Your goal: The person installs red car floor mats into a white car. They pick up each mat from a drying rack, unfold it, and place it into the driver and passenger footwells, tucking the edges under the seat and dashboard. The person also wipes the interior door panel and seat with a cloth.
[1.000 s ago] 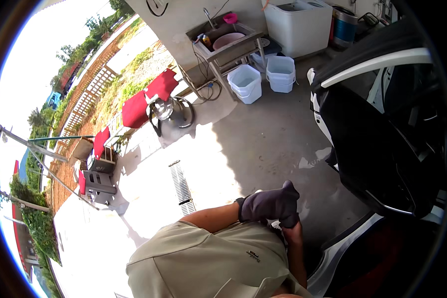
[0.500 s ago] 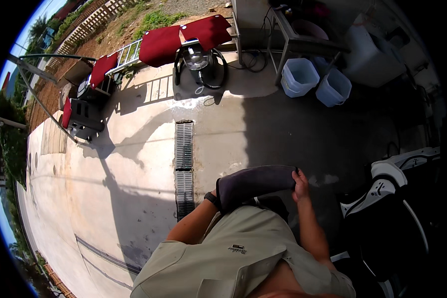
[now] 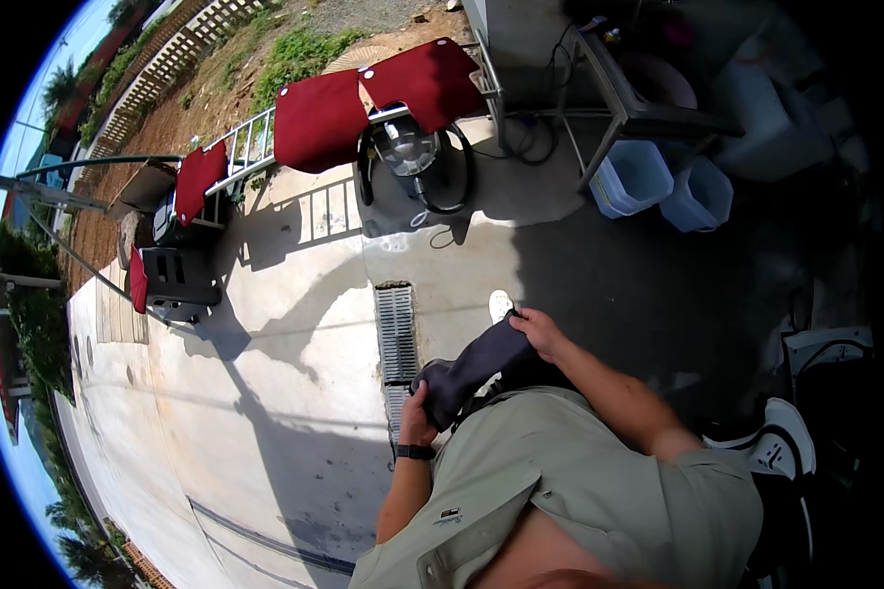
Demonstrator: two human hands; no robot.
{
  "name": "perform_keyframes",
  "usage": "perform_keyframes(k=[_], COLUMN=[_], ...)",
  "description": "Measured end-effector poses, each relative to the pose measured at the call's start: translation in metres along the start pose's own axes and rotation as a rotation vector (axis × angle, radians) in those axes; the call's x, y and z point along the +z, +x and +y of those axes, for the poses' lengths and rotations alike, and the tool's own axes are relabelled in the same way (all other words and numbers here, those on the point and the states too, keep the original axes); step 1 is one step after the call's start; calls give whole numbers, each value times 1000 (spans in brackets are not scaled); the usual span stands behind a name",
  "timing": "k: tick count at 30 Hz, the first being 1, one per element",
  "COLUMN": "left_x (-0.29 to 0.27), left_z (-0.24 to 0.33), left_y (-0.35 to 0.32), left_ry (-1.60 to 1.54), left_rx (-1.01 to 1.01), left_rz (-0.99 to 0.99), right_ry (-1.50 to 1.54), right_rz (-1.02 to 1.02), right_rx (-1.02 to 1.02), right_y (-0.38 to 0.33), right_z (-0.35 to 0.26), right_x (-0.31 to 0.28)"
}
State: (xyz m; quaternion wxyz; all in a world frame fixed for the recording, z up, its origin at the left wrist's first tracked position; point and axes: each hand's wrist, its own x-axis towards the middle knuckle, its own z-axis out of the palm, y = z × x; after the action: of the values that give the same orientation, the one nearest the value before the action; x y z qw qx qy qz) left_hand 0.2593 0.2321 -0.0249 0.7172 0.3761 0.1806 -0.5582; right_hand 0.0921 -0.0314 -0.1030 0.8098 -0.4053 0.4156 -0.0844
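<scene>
A dark purple-grey cloth [image 3: 479, 361] is stretched between my two hands in front of my waist. My left hand [image 3: 418, 420], with a black band at its wrist, closes on the cloth's near left end, the thumb on top. At the far right end, my right hand [image 3: 540, 332] pinches the edge between thumb and fingers. The cloth slants from lower left to upper right, and its underside is hidden. Just beyond it a white shoe [image 3: 501, 304] shows on the concrete.
A drain grate [image 3: 396, 329] runs through the floor on my left. Ahead, red mats [image 3: 319, 116] hang over a ladder, with a wet-dry vacuum [image 3: 410, 157] beside them. Two pale buckets [image 3: 634, 179] stand by a table [image 3: 648, 120]. White car parts [image 3: 784, 442] lie at the right.
The cloth has tilted: its right end has moved up and away, its left end nearer to me. Both hands still hold it. The view has turned, and a white shoe has appeared.
</scene>
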Motion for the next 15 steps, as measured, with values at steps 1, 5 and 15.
perform_keyframes(k=[1,5,15], left_x=[8,49,67], left_z=[10,55,198], left_y=[15,63,182], left_ry=[149,264,399], left_rx=[60,148,162], left_rz=[71,255,326], right_ry=[-28,-215,-181], right_rz=[28,-27,75], right_rx=[41,98,228], right_y=[23,106,263], right_z=[-7,-54,-162], right_x=[12,30,55])
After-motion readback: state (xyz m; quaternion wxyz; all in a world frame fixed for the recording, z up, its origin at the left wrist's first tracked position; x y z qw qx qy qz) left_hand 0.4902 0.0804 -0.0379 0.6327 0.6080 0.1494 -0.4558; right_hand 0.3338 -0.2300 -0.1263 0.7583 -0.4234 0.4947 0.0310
